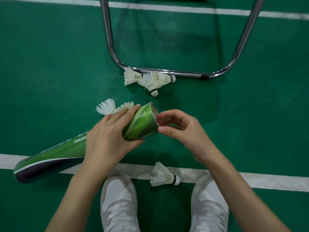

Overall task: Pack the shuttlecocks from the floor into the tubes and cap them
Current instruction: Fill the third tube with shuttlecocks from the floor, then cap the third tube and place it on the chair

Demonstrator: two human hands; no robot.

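From the head camera, the person's left hand (107, 139) held a green tube (66, 149) near its open end, the grip wrapped round the tube with the fingers over the top and the thumb beneath. The tube lay tilted, its dark closed end low to the left near the floor and its open mouth raised toward the middle of the picture. The right hand (180, 128) sat at the tube's mouth, fingers curled in a narrow grip; a sliver of white feather showed at the fingertips by the rim, but whether the hand pinched it could not be told.

Behind the left hand, two shuttlecocks (108, 108) lay on the green floor (50, 64), partly hidden by the fingers. Farther off, three more shuttlecocks (148, 80) lay bunched together, touching the bottom bar of a chrome chair frame (184, 74). A single shuttlecock (164, 175) rested on a white court line (267, 181), between the person's two white shoes (118, 201), its cork pointing right.
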